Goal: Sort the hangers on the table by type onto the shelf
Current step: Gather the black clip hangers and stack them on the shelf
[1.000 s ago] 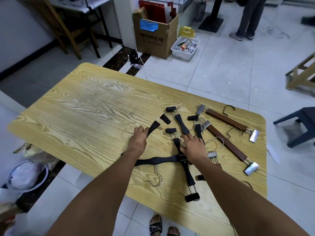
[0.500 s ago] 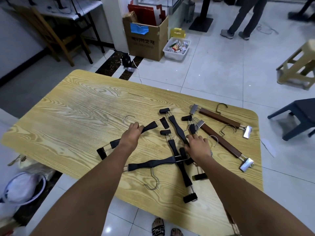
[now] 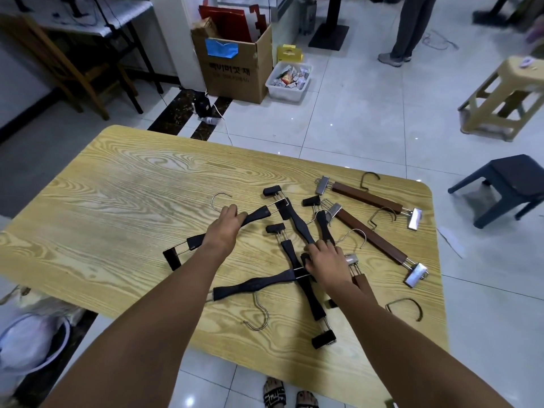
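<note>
While left hand [image 3: 222, 231] grips 1 black hanger [image 3: 256, 214], right hand [image 3: 328, 262] clutches crossed black hangers [image 3: 297, 228].

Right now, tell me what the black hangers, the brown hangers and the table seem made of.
Black hangers: matte black bars, plastic or painted wood, unclear; silvery wire hooks. Brown hangers: dark-stained wood, by colour; shiny metal clips. Table: pale wood-grain surface, possibly laminate.

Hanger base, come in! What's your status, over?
Left hand grips one black clip hanger. Right hand on the crossed black hangers, grip unclear. Brown hangers lie beside them.
</note>
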The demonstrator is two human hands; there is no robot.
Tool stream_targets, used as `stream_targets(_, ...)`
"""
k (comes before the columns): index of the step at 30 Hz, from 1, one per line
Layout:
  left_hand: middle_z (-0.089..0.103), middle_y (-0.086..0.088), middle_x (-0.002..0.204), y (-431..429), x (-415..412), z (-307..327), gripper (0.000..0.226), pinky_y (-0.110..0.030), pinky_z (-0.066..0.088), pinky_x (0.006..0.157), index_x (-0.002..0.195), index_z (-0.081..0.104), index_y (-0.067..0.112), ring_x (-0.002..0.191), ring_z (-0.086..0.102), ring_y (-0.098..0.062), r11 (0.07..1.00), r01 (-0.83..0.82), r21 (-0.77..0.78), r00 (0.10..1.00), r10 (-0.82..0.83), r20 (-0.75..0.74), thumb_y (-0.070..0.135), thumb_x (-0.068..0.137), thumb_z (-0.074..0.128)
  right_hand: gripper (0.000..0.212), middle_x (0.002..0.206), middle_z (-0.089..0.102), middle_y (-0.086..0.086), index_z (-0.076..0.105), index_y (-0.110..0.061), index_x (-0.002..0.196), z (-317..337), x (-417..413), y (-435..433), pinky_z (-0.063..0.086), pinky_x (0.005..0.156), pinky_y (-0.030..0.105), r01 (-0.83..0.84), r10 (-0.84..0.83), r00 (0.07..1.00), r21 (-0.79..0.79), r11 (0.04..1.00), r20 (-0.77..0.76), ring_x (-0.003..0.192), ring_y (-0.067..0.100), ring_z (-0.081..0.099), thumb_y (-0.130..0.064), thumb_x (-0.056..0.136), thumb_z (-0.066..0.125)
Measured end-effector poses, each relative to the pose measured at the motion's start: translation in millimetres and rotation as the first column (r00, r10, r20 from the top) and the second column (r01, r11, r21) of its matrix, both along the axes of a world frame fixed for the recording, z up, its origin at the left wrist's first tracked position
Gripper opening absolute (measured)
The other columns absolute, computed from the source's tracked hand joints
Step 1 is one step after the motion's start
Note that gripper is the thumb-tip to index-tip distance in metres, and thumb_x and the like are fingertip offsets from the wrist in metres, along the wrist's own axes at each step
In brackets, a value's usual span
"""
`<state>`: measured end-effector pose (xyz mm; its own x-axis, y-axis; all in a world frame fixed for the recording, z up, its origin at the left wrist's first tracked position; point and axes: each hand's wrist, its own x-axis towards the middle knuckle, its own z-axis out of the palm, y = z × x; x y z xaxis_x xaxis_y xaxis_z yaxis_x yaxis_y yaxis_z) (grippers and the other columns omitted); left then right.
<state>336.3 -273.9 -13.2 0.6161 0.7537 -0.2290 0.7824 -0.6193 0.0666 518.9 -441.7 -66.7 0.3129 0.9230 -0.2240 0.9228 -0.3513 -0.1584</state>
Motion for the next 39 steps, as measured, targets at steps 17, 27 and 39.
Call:
stream_targets(17, 0.038, -0.008, 0.125, 2, -43, -3, 0.06, -0.032, 0.045, 0.07, 0.137, 0.04, 0.014, 0.119, 0.037, -0.023, 0.995, -0.097, -0.017, 0.995, 0.097, 0.013, -0.011, 0.084, 0.053, 0.043, 0.134, 0.045, 0.008, 0.041, -0.015, 0.137, -28, -67, 19, 0.031, 0.102, 0.038, -0.466, 0.468, 0.883, -0.049, 0.883, 0.038, 0.123, 0.028, 0.042, -0.023, 0.096, 0.049)
stream_targets(27, 0.038, -0.008, 0.124, 10, -58, -10, 0.058, -0.033, 0.046, 0.069, 0.136, 0.041, 0.015, 0.118, 0.037, -0.023, 0.991, -0.131, -0.023, 0.991, 0.131, -0.006, -0.01, 0.085, 0.054, 0.043, 0.125, 0.053, 0.008, 0.044, -0.014, 0.135, -30, -63, 33, 0.039, 0.094, 0.035, -0.526, 0.523, 0.847, 0.014, 0.85, 0.099, 0.115, 0.027, 0.053, -0.004, 0.093, 0.046)
stream_targets(39, 0.039, -0.007, 0.123, 32, -55, 19, 0.053, -0.035, 0.048, 0.072, 0.134, 0.042, 0.015, 0.118, 0.037, -0.023, 0.992, -0.12, 0.025, 0.992, 0.119, 0.035, -0.005, 0.087, 0.054, 0.053, 0.136, 0.046, 0.013, 0.032, -0.008, 0.144, -13, -51, 59, 0.034, 0.107, 0.042, -0.556, 0.548, 0.812, -0.015, 0.831, 0.2, 0.126, 0.031, 0.044, -0.002, 0.094, 0.048)
